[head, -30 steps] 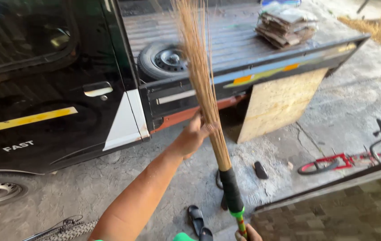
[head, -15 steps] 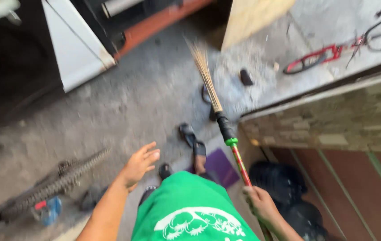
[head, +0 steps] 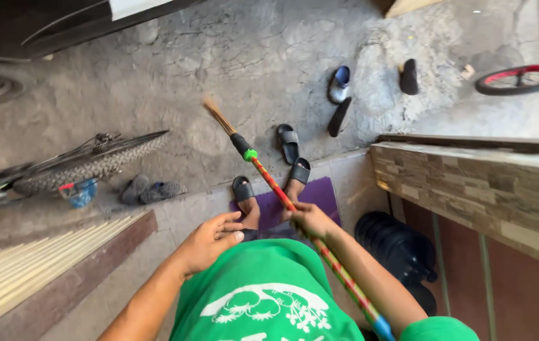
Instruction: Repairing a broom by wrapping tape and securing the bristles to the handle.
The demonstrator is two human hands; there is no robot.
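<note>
We see our right hand [head: 307, 218] wrapped around the striped handle of a stick broom [head: 269, 180], fingers curled tight about the shaft, which runs in red, yellow and green bands from beside our right arm up and away to a green collar and a black sleeve. Beyond the sleeve the tan bristles fan out low over the cracked concrete floor [head: 269, 57]; whether they touch it we cannot tell. Our left hand [head: 209, 243] holds nothing: it hangs in front of our green shirt [head: 263, 297], fingers loosely bent and a little apart, near the broom shaft but not on it.

Below the hands our feet stand in black sandals [head: 243, 189] on a purple mat [head: 320, 196], which lies on a pale tiled step. One more black sandal [head: 288, 142] lies just beyond the step on the concrete, and farther off are a blue-lined slipper [head: 339, 84] and two dark ones, well apart from the broom. At the left a bicycle wheel [head: 86, 165] lies low with a grey pair of shoes [head: 149, 191] beside it. At the right a stone-faced low wall [head: 471, 189] runs along, with a stack of black tubs [head: 389, 243] at its foot, and a red-rimmed wheel [head: 522, 79] shows at the top right. A dark vehicle [head: 42, 25] fills the top left corner.
</note>
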